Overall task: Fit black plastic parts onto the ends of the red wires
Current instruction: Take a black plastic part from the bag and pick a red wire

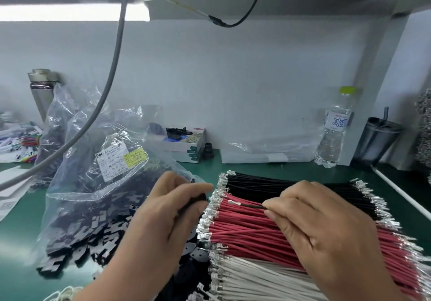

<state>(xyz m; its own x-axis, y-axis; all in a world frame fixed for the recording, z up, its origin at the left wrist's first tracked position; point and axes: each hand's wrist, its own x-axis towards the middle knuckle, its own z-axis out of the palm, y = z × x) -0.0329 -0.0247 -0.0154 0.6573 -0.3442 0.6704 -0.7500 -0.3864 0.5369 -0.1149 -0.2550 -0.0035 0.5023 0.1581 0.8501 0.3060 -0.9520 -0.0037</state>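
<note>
A bundle of red wires [245, 233] with metal terminals lies on the green mat between a black bundle [268, 185] behind and a white bundle [256, 277] in front. My right hand [326, 228] rests over the red wires and pinches one thin dark wire [251, 205] whose metal terminal points left. My left hand [172, 209] hovers at the bundles' left ends, fingers curled round a small black plastic part [194, 201], mostly hidden. Many black plastic parts [93, 235] spill from a clear bag at the left.
The clear bag [98, 160] with a label stands at left under a grey cable [102, 100]. A small box [186, 144], a water bottle [333, 135] and a dark tumbler [375, 142] line the back wall. Pens and papers lie far left.
</note>
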